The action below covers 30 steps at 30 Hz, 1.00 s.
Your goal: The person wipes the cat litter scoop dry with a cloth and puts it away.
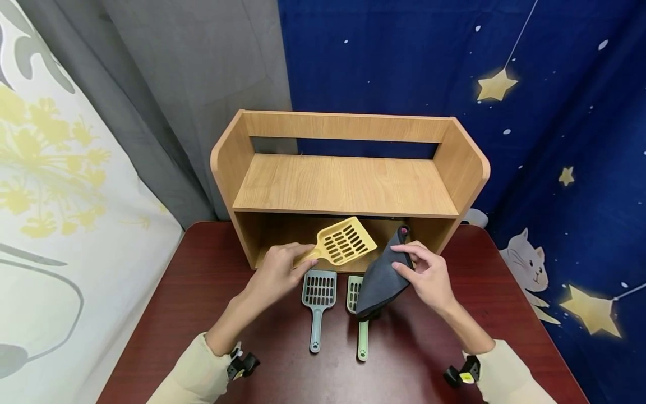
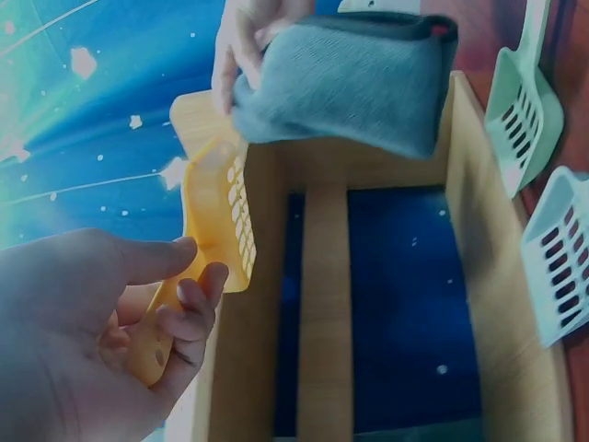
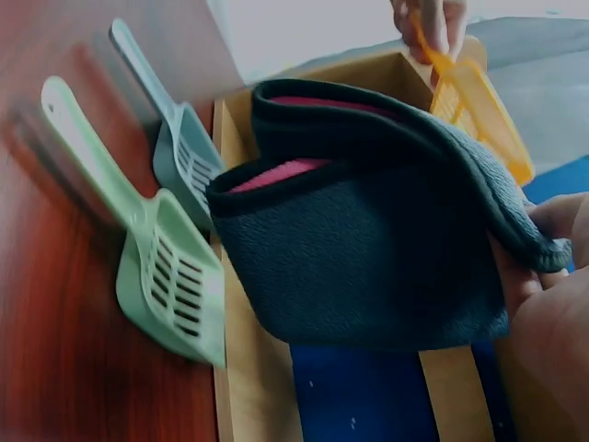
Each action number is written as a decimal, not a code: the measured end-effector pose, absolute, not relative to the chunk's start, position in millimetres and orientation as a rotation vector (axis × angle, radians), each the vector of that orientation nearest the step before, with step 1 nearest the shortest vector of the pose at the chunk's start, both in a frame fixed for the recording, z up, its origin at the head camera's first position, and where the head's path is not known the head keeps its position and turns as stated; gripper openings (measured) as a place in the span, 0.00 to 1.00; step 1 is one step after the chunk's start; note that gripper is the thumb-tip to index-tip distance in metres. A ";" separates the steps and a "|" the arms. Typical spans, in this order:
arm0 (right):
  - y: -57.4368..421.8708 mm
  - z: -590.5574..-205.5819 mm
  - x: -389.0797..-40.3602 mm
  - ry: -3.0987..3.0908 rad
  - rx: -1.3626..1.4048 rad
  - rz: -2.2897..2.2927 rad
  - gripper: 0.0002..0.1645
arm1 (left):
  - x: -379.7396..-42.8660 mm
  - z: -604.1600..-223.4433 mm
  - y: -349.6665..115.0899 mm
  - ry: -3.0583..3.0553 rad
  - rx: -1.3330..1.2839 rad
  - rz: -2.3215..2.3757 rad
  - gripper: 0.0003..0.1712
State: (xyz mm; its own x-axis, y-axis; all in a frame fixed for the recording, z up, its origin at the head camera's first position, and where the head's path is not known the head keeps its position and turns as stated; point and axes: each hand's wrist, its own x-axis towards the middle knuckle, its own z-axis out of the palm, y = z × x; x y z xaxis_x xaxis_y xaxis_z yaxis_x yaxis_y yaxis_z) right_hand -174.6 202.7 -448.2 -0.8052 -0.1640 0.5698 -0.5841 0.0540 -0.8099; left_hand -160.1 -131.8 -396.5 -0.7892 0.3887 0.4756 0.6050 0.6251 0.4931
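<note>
My left hand (image 1: 280, 270) grips the handle of a yellow slotted litter scoop (image 1: 347, 241), its head held up in front of the shelf's lower compartment. In the left wrist view the thumb and curled fingers wrap the handle of the scoop (image 2: 219, 216). My right hand (image 1: 428, 272) pinches a folded dark grey cloth (image 1: 382, 283) by its edge; pink lining shows inside the folds of the cloth (image 3: 368, 249) in the right wrist view. Below the hands, a blue-grey scoop (image 1: 319, 297) and a green scoop (image 1: 362, 336) lie on the table. The cloth covers part of the green one.
A two-level wooden shelf (image 1: 345, 185) stands at the back of the dark red table (image 1: 212, 292). Behind it hang a grey curtain (image 1: 202, 73) and a blue star-patterned curtain (image 1: 404, 62). Both loose scoops lie just in front of the shelf's front edge.
</note>
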 end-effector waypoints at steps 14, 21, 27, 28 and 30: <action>237.5 -440.0 -174.7 -2.292 0.839 1.665 0.21 | -163.6 -354.8 -144.7 -2.598 -0.886 -0.885 0.17; 245.0 -440.0 -174.2 -2.339 0.824 1.623 0.21 | -175.6 -336.4 -153.5 -2.578 -0.838 -0.893 0.18; 246.1 -442.1 -173.1 -2.326 0.846 1.591 0.21 | -196.0 -331.2 -162.3 -2.607 -0.677 -0.849 0.20; 246.3 -442.2 -173.0 -2.325 0.845 1.596 0.21 | -200.0 -331.3 -163.9 -2.610 -0.654 -0.835 0.20; 246.5 -442.7 -172.9 -2.323 0.847 1.599 0.21 | -208.4 -331.5 -166.8 -2.618 -0.610 -0.806 0.21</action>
